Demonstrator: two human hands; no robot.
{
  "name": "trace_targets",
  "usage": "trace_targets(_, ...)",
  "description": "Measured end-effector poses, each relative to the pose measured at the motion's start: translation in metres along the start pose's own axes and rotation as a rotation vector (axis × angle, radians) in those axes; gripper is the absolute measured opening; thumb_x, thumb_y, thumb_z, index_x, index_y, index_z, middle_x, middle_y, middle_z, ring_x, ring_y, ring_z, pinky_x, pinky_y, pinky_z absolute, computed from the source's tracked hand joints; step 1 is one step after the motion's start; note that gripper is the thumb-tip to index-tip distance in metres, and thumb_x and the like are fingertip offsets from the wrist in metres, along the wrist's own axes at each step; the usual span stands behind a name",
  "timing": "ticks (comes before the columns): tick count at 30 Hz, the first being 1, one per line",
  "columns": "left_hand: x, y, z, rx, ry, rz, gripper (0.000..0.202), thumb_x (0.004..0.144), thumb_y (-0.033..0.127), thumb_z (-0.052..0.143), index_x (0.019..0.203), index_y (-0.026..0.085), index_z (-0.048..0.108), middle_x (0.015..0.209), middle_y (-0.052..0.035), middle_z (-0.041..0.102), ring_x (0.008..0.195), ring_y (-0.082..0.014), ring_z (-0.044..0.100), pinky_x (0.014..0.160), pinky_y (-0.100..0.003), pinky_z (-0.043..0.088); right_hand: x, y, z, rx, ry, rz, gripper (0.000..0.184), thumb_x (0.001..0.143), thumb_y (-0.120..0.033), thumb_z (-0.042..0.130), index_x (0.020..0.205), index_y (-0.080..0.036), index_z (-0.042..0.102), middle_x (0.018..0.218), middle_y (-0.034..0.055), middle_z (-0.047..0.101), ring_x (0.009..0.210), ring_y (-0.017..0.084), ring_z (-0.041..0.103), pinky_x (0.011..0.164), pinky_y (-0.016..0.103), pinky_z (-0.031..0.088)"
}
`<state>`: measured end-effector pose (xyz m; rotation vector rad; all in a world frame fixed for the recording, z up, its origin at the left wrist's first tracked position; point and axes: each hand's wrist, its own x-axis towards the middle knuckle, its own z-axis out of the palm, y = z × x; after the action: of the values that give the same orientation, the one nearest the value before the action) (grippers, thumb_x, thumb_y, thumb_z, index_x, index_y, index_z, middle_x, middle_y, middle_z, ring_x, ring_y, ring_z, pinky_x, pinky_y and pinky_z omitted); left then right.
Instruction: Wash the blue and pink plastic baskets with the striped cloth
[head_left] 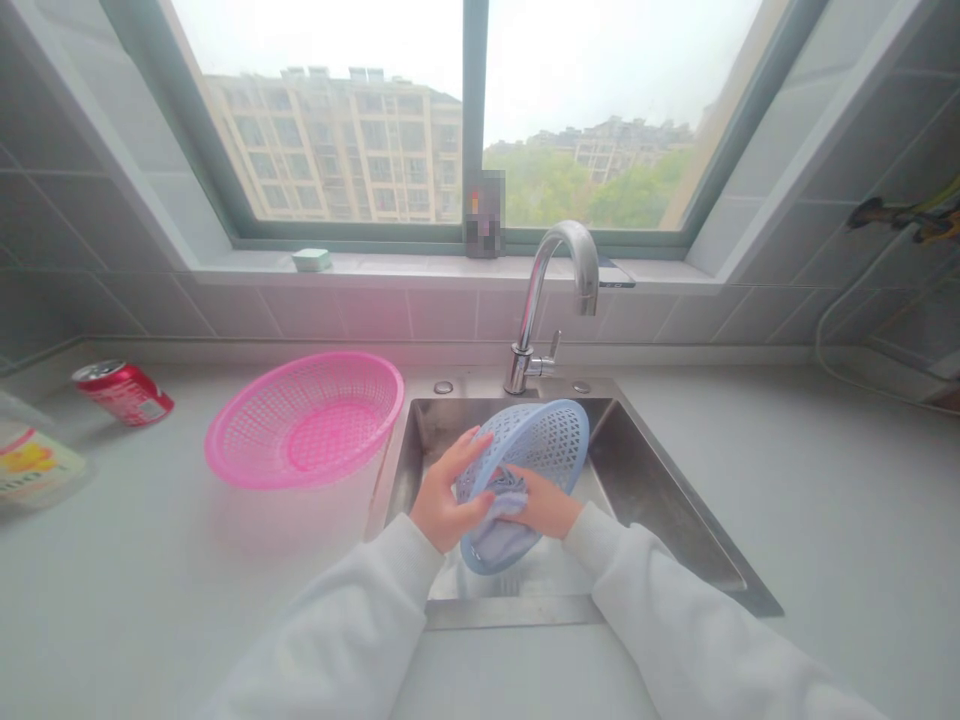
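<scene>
Our white sleeves (pixel 322 625) lead to our left hand (pixel 442 490), closed on the rim of a tilted blue plastic basket (pixel 544 450), and our right hand (pixel 544 503), gripping a bluish cloth (pixel 499 530) against its inside, above the stainless steel sink (pixel 652 490).

Two hands show, the left hand (pixel 448 492) and the right hand (pixel 544 503), with one blue plastic basket (pixel 551 450) and one cloth (pixel 501 525) in one steel sink (pixel 660 480) at six o'clock. One chrome faucet (pixel 559 290) stands at twelve, one pink plastic basket (pixel 304 420) at nine, and one red can (pixel 124 392) at ten.
</scene>
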<state>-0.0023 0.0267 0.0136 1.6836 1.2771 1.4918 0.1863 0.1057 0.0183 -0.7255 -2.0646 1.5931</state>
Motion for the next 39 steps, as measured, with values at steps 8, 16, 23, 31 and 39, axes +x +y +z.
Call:
trace_targets(8,-0.003,0.002,0.001,-0.027,0.047,-0.021,0.071,0.079,0.046,0.077,0.144,0.02,0.066,0.157,-0.0139,0.058,0.151,-0.0421,0.047,0.127,-0.058,0.037,0.001,0.0,0.003,-0.001,-0.047,0.0,0.033,0.079,-0.039,0.082,0.108,-0.024,0.074,0.112,0.0078,0.08,0.113,0.033,0.071,0.111,0.054,0.05)
trace_targets(16,-0.003,0.002,0.002,-0.043,0.063,0.001,0.07,0.078,0.039,0.075,0.144,0.019,0.066,0.157,-0.015,0.058,0.15,-0.0411,0.049,0.126,-0.058,0.037,0.0,-0.004,0.002,0.052,0.03,-0.049,0.04,0.084,-0.047,0.077,0.115,-0.023,0.071,0.123,0.0099,0.076,0.122,0.033,0.067,0.117,0.055,0.046)
trace_targets(23,-0.003,0.009,0.002,0.106,-0.018,0.093,0.073,0.072,0.027,0.075,0.144,0.022,0.067,0.162,-0.0178,0.051,0.151,-0.044,0.046,0.124,-0.062,0.038,0.0,0.001,0.003,0.046,0.035,-0.002,0.046,0.076,-0.037,0.082,0.12,-0.026,0.074,0.126,0.0106,0.077,0.127,0.037,0.067,0.119,0.059,0.044)
trace_targets(31,-0.003,0.008,0.002,0.116,-0.014,0.066,0.074,0.071,0.025,0.076,0.144,0.021,0.067,0.16,-0.0194,0.053,0.149,-0.0454,0.049,0.122,-0.064,0.039,-0.001,0.001,0.004,-0.067,-0.074,-0.017,0.044,0.076,-0.035,0.083,0.119,-0.026,0.077,0.12,0.0094,0.079,0.125,0.037,0.068,0.119,0.06,0.042)
trace_targets(39,-0.003,0.009,0.002,0.135,0.019,0.103,0.075,0.07,0.021,0.076,0.144,0.023,0.067,0.161,-0.0172,0.052,0.15,-0.0446,0.048,0.123,-0.062,0.04,0.005,0.006,0.005,0.062,0.042,-0.025,0.046,0.079,-0.042,0.081,0.122,-0.027,0.074,0.126,0.0087,0.078,0.127,0.035,0.067,0.119,0.059,0.043)
